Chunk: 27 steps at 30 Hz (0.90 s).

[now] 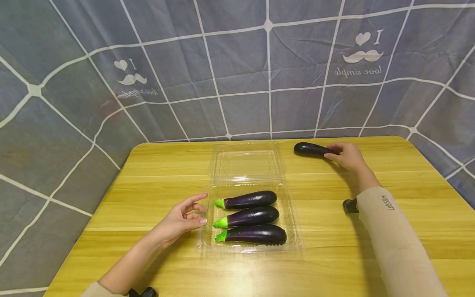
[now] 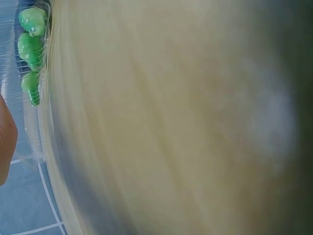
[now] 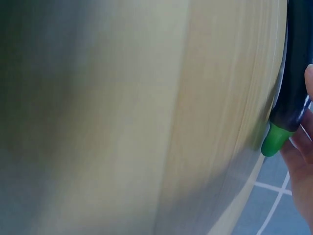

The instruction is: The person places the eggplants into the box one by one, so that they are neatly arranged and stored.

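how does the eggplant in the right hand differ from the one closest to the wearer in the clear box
The held eggplant is outside the clear box; the front eggplant lies inside it.
The right hand grips the held eggplant near its stem end, while no hand touches the front eggplant.
In the head view, the held eggplant's narrow end points right, the front eggplant's left.
Both are glossy, dark and green-stemmed.
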Tool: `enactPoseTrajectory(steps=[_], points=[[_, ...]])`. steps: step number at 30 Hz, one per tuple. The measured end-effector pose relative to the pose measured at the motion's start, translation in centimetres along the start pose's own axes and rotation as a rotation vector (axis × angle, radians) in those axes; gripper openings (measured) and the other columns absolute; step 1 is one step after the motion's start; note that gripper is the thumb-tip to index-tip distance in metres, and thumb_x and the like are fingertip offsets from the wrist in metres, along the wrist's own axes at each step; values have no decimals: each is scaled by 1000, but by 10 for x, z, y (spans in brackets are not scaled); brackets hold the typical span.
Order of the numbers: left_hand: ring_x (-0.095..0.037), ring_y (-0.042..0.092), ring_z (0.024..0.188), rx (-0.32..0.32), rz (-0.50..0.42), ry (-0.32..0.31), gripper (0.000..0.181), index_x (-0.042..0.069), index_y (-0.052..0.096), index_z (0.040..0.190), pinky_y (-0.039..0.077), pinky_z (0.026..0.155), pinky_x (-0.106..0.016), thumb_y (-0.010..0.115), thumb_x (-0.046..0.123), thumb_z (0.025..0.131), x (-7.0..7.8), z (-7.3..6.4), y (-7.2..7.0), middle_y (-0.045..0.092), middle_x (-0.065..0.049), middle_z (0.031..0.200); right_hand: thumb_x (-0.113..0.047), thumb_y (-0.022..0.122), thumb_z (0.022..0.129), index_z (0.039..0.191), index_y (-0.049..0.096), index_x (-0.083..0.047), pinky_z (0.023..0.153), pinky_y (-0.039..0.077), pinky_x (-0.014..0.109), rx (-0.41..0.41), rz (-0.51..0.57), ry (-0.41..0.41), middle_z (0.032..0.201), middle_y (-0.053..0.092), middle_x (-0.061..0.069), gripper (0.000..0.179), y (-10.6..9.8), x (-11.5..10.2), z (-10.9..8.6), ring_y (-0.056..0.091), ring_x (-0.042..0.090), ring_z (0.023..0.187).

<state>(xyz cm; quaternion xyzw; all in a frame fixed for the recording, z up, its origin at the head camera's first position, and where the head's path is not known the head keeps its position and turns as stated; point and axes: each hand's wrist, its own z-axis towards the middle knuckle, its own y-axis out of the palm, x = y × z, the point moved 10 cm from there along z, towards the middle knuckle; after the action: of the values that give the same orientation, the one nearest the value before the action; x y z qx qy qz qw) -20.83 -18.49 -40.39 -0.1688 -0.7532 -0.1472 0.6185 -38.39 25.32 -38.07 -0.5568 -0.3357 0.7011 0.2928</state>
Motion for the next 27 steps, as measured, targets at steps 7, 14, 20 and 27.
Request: enactPoseTrajectory(steps=[7, 14, 20, 27], points=[[-9, 53, 84, -1, 3, -2, 75, 3, 22, 146, 49, 72, -19, 66, 3, 85, 1, -1, 1, 42, -9, 110, -21, 66, 88, 115, 58, 9, 91, 39, 54, 9, -19, -24, 113, 57, 30, 41, -2, -3, -1, 52, 44, 105], [-10, 53, 84, 11, 18, -12, 76, 4, 23, 146, 49, 72, -19, 68, 5, 84, -2, -1, -2, 42, -9, 110, -20, 66, 88, 111, 59, 9, 84, 42, 52, 7, -25, -45, 105, 60, 29, 38, -1, -7, -3, 55, 40, 96], [-9, 53, 84, 3, 13, -6, 76, 3, 23, 146, 49, 72, -18, 67, 4, 85, -1, -1, -1, 42, -9, 110, -20, 65, 89, 112, 58, 9, 85, 42, 53, -4, -23, -39, 106, 59, 29, 38, 0, -5, -5, 54, 41, 97], [-9, 52, 83, 3, 11, -20, 77, 5, 23, 146, 48, 72, -18, 68, 5, 84, -3, 0, -2, 42, -8, 111, -19, 65, 89, 111, 58, 9, 84, 42, 52, -10, -11, -43, 105, 59, 30, 36, 0, -5, -6, 55, 41, 96]])
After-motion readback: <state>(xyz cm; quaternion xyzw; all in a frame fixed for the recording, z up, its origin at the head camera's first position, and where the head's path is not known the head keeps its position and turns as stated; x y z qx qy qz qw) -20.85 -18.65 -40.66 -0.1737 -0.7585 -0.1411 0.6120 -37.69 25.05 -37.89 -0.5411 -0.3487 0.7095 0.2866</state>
